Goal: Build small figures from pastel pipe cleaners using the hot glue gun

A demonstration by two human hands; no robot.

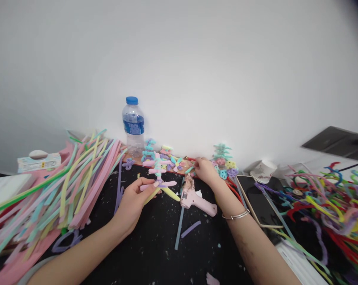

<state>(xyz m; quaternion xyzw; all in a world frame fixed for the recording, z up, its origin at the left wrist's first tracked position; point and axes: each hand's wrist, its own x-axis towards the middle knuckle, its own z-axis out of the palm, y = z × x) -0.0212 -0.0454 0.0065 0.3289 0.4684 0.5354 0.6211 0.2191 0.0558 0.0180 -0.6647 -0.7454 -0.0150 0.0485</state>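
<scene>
My left hand (137, 202) pinches a small fuzzy piece (158, 168) made of pink, mint and yellow pipe cleaners, held upright over the black table (155, 253). Beyond the glue gun, my right hand (205, 170) reaches to the back of the table with its fingers together near a short mint-green strip; whatever they hold is too small to make out. A pink glue gun (196, 201) with a dirty nozzle lies between my hands, a blue-grey stick sticking out beneath it. Just below the gun is a short purple pipe cleaner (191, 229).
Pastel pipe cleaners (86, 178) are heaped at left, near a water bottle (133, 126). Small finished shapes (223, 158) line the wall. A phone (260, 202), a paper cup (263, 171) and tangled coloured pipe cleaners (339, 209) lie at right.
</scene>
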